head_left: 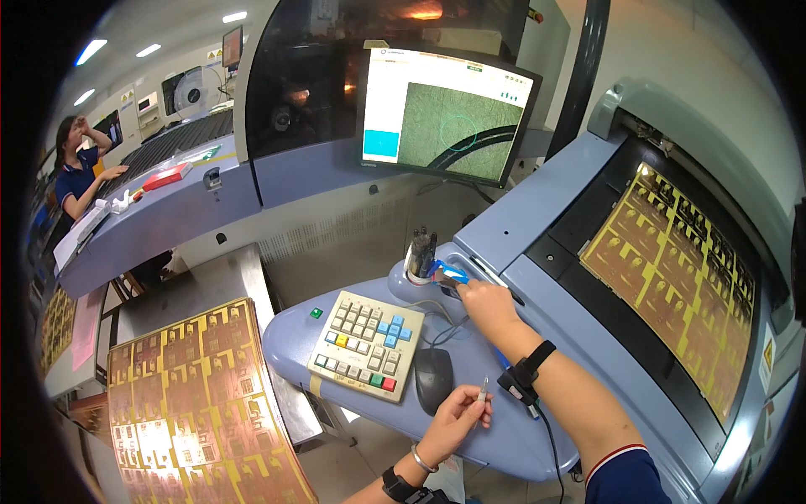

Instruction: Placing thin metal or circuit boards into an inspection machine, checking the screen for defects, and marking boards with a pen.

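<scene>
My left hand (457,422) is closed in a pinch around a slim, silvery pen-like tool (484,389), its narrow tip pointing up. A black mouse (433,380) lies just beyond that hand on the blue-grey console shelf (290,336). Farther off, my right hand (490,304) is closed at a small blue-and-dark item (451,273) beside a pen cup (417,267) that holds several dark, slender things. My fingers partly hide that item, so its kind is unclear. To the left of the mouse rests a beige keypad (366,346) with coloured keys.
A monitor (449,118) stands behind the shelf. Copper-and-gold circuit panels (201,403) are stacked on a metal table at left; another panel (672,277) lies on the machine's black bed at right. Cables run near my right forearm. A person (80,172) stands at far left.
</scene>
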Demonstrator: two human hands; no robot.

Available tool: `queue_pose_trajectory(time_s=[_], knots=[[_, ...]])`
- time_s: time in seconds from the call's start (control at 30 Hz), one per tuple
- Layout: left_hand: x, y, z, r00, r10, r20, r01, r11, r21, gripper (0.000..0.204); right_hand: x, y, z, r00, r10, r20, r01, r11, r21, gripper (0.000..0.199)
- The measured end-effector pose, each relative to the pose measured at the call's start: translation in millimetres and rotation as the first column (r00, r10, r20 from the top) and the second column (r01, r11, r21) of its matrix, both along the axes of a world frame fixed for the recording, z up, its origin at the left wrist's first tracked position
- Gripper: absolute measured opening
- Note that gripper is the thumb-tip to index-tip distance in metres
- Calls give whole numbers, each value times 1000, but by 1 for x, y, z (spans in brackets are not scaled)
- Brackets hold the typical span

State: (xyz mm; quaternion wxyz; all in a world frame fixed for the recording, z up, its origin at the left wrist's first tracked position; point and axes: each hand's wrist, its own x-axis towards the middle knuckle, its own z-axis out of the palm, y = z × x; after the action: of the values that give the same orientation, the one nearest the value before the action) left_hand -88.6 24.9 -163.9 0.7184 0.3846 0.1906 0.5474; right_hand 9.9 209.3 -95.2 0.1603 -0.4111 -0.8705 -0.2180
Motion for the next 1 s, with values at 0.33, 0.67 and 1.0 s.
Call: queue_pose_trajectory(time_s=[0.33, 0.67, 1.0], knots=[[-4, -3, -5, 995, -59, 78, 61, 998, -26, 21, -17, 4, -1, 991, -71, 110, 64, 996, 65, 8], [-3, -5, -7, 995, -60, 79, 64, 997, -47, 21, -21, 14, 4, 991, -135, 10, 136, 989, -62, 8], [-3, -5, -9, 995, -58, 76, 61, 997, -38, 21, -10, 6, 7, 983, 54, -173, -54, 999, 2, 6]])
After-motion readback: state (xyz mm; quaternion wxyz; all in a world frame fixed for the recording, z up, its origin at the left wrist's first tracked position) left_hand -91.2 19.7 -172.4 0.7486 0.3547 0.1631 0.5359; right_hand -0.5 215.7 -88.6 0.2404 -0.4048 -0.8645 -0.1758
